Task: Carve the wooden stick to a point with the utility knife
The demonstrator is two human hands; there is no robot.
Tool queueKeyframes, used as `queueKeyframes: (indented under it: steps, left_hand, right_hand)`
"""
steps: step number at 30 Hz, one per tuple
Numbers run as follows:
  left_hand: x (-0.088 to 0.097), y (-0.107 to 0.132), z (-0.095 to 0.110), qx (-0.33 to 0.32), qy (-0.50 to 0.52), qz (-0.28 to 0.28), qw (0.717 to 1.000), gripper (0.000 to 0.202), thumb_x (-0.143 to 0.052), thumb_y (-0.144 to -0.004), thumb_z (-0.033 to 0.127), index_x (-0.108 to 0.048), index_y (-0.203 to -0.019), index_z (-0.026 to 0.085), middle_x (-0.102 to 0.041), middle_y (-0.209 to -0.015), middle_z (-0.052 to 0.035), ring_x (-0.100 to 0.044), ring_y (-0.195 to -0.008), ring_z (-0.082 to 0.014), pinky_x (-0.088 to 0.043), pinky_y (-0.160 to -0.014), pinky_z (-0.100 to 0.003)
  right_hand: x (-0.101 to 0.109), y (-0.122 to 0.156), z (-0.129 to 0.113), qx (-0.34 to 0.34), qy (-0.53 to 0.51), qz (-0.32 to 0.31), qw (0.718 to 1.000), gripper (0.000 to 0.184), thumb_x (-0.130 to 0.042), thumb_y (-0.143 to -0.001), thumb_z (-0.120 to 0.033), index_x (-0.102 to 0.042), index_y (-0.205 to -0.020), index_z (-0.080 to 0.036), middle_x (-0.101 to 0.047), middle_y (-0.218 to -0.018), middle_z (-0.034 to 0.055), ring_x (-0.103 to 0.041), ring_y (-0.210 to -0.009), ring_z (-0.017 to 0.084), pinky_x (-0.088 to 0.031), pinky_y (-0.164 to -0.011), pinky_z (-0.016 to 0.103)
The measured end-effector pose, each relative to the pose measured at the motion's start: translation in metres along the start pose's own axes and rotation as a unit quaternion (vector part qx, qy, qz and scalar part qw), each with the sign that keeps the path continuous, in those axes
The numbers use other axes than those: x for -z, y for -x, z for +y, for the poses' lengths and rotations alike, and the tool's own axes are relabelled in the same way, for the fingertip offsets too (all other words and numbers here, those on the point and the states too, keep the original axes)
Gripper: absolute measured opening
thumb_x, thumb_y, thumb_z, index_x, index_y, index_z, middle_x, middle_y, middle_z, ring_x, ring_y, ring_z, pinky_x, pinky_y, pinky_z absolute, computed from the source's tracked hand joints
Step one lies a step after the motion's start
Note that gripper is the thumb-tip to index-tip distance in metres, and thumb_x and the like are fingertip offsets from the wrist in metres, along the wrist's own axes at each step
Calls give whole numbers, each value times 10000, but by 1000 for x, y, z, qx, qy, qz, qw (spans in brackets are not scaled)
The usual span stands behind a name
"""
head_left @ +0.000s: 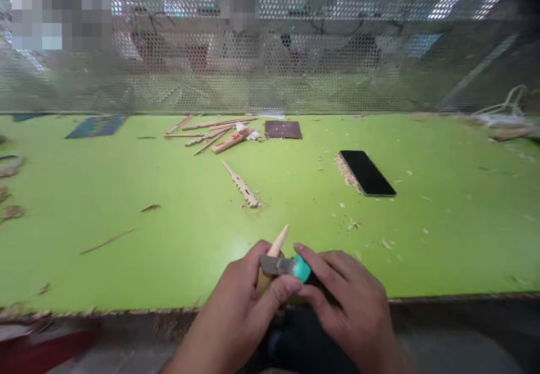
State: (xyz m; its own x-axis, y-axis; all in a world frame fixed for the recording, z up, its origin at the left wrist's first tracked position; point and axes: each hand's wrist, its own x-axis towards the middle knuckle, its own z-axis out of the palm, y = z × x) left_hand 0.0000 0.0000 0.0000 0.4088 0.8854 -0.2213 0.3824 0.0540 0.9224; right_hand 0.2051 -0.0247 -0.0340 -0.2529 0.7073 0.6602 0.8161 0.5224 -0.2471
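Near the front edge of the green table, my left hand (pixel 242 292) is closed around a pale, pointed wooden stick (pixel 278 243), tip facing away from me. My right hand (pixel 350 295) grips a utility knife (pixel 301 268) with a teal part at its blade end. The blade lies crosswise over the stick, and my left thumb is close by the knife's head. Much of the knife's handle is hidden by my right fingers. Ahead of my hands lies a carved, notched wooden piece (pixel 241 184) with a narrow pointed end.
Several wooden sticks (pixel 211 132) lie at the back beside a dark brown square sheet (pixel 283 129). A black smartphone (pixel 367 172) rests at the right with wood shavings (pixel 346 170) along it. A perforated metal screen (pixel 270 64) borders the table's far side. A patterned sheet (pixel 96 126) is back left.
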Motion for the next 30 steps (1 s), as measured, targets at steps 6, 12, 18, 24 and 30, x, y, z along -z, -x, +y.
queueKeyframes:
  steps: [6,12,18,24,30]
  left_hand:
    - [-6,2,4,7,-45,41,998,305,-552,-1057,489,-528,-881,241,-590,-703,46,-532,-637,-173,-312,-591,-275]
    - [-11,1,8,19,-74,83,994,309,-570,-1033,494,-558,-855,241,-587,-657,39,-478,-599,-172,-285,-579,-275]
    - [-16,2,7,28,-75,123,989,480,-552,-1030,596,-467,-717,243,-442,-568,73,-330,-541,-135,-241,-544,-265]
    - [-5,0,7,40,106,16,993,356,-619,-1009,566,-652,-1041,212,-585,-654,57,-549,-563,-141,-400,-587,-239]
    - [1,2,2,-7,135,-1,991,234,-715,-992,439,-671,-979,209,-649,-858,22,-553,-757,-153,-436,-686,-237]
  right_hand:
    - [-5,6,-4,-17,32,20,999,359,-554,-1115,-425,-713,-1316,-174,-743,-909,40,-647,-797,170,-460,-750,309]
    - [-10,10,-7,-38,42,34,998,322,-578,-1110,-367,-703,-1349,-192,-747,-951,52,-652,-837,187,-460,-788,323]
    - [-13,11,-7,-103,10,90,990,352,-636,-1080,-298,-675,-1415,-198,-758,-1003,57,-679,-867,178,-496,-818,296]
    - [-12,14,-4,-111,-19,99,989,374,-641,-1069,-267,-669,-1439,-224,-770,-1037,53,-705,-897,180,-512,-822,289]
    - [-5,8,0,-53,4,28,998,341,-580,-1107,-363,-690,-1382,-194,-757,-965,43,-678,-822,161,-491,-759,278]
